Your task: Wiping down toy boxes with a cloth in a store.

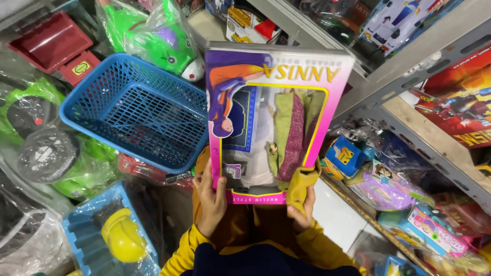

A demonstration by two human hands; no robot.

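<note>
- Gripping noted: pink doll box [276, 122], centre frame, is clasped at its lower edge by left hand [210, 202] and right hand [303, 207].
- Blue basket [135, 110] is seen just left of it.

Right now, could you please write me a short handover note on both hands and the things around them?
Left hand: grip on the lower left corner of the doll box.
Right hand: grip on its lower right corner through a yellow cloth.
The box is upright, upside down to the camera, beside the empty blue basket and the toy shelf.
Done or left: cannot tell.
</note>
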